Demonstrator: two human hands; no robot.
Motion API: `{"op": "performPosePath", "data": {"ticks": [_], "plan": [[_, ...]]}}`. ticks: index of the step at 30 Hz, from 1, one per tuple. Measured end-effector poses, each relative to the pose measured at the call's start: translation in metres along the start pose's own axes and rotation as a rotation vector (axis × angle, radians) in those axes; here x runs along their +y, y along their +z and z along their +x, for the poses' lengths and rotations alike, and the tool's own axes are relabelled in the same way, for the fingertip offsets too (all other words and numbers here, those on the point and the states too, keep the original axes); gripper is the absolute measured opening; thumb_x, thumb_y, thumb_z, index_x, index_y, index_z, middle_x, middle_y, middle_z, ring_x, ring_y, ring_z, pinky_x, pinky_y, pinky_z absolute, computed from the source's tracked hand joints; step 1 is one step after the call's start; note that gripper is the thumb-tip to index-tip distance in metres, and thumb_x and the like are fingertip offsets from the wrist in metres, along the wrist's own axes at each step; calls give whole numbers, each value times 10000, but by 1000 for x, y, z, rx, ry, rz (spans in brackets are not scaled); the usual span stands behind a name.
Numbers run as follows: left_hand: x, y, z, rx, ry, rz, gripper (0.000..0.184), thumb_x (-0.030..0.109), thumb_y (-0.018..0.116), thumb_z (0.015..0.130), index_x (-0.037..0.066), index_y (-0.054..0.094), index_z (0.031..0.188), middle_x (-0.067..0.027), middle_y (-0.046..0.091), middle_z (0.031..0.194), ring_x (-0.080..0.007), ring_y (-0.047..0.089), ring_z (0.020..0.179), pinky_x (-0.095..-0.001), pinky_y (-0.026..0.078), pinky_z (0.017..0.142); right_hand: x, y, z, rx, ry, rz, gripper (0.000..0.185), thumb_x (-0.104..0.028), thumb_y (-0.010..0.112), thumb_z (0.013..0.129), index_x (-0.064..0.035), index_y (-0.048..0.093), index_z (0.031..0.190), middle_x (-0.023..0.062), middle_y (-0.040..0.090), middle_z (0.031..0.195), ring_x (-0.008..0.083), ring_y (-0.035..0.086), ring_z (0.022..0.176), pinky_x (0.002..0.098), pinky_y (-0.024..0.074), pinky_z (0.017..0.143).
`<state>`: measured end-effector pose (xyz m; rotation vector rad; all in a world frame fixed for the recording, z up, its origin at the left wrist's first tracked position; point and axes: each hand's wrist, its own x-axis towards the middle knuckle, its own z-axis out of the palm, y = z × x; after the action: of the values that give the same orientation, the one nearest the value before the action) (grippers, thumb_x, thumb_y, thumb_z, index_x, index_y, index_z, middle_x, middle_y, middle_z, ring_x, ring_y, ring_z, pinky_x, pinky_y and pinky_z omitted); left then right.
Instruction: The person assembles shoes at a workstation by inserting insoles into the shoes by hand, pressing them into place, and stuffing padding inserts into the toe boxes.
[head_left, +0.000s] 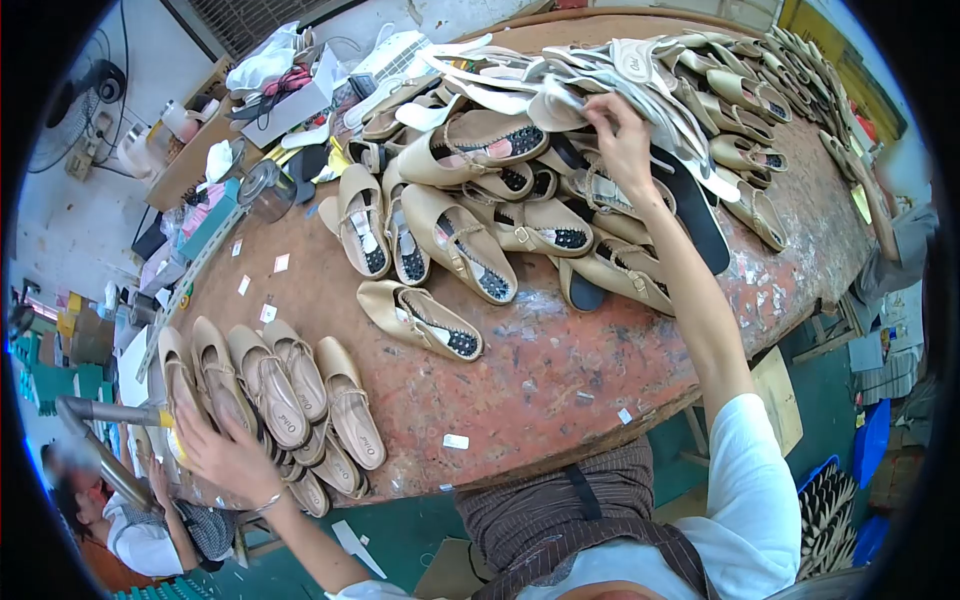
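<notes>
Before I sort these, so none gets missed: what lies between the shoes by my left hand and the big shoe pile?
In the head view, a lone beige shoe lies between them on the reddish tabletop.

The left hand (230, 462) is blurred, and whether it touches the tan shoes (268, 388) is unclear. What the right hand (622, 135) fingers is hard to tell. Any print on the white label (455, 441) is too small to read.
</notes>
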<state>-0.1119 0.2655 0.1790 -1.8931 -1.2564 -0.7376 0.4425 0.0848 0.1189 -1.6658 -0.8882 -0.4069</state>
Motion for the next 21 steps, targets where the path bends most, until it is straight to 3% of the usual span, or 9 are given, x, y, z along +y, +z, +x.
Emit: {"op": "performPosePath", "data": {"ticks": [3, 5, 6, 10, 12, 16, 17, 18, 21], "plan": [[81, -7, -27, -99, -27, -544, 419, 196, 677, 916, 38, 590, 1294, -186, 658, 1119, -336, 632, 1017, -432, 481, 909, -28, -1, -10, 35, -106, 146, 223, -53, 636, 893, -25, 594, 1111, 201, 689, 1039, 366, 662, 955, 405, 507, 865], [152, -12, -44, -574, -195, -902, 527, 318, 687, 898, 33, 549, 1320, -189, 671, 1013, -330, 652, 925, -412, 514, 791, -19, 5, -11, 11, -155, -187, 289, -62, 629, 894, -14, 553, 1169, 209, 685, 1086, 394, 654, 992, 442, 510, 870], [179, -29, -27, -1103, -267, -867, 735, 373, 688, 880, -12, 403, 1437, -243, 646, 1089, -378, 647, 993, -459, 508, 869, -8, 10, -7, -12, -13, -275, 279, -80, 634, 888, -31, 589, 1159, 207, 675, 1107, 411, 638, 1010, 455, 509, 879], [238, 42, -97, -859, -67, -755, 850, 277, 676, 853, -16, 225, 1511, -296, 642, 1091, -466, 633, 1006, -492, 507, 897, 4, 9, 8, -28, -57, -382, 229, -146, 643, 930, -50, 649, 1138, 198, 669, 1006, 314, 664, 916, 402, 503, 795], [229, 47, -99, -808, -165, -821, 768, 132, 632, 822, -41, 291, 1488, -309, 631, 1124, -463, 629, 1008, -493, 493, 927, -23, -7, 0, 72, -72, -70, 279, -173, 646, 942, -54, 643, 1194, 158, 673, 909, 196, 624, 810, 340, 486, 745], [158, 31, -107, -780, -136, -1173, 616, -62, 497, 791, -51, 455, 1405, -324, 586, 1237, -428, 603, 1113, -461, 468, 988, -117, -65, -65, -86, 301, 948, 359, -99, 514, 999, 36, 484, 1330, 70, 643, 1152, 114, 592, 1032, 265, 474, 874], [141, 30, -117, -718, -16, -1253, 633, -105, 456, 795, -14, 457, 1421, -287, 618, 1224, -428, 608, 1118, -454, 460, 994, -127, -80, -83, -157, 405, 1000, 401, -124, 521, 993, 40, 451, 1352, 97, 640, 1162, 131, 634, 983, 266, 510, 832], [132, 15, -118, -770, -28, -1228, 633, -105, 456, 795, -14, 457, 1421, -287, 618, 1224, -428, 608, 1118, -454, 460, 994, -137, -91, -99, -259, 523, 977, 568, -233, 558, 984, 43, 353, 1436, 54, 536, 921, 106, 513, 679, 281, 467, 657], [123, -37, -108, -837, 281, -1225, 626, -101, 488, 816, 83, 499, 1415, -196, 652, 1188, -382, 628, 1079, -458, 507, 891, -133, -93, -149, -446, 706, 1056, 752, -349, 607, 950, 92, 279, 1464, 5, 404, 839, 47, 400, 598, 204, 352, 510]]}}
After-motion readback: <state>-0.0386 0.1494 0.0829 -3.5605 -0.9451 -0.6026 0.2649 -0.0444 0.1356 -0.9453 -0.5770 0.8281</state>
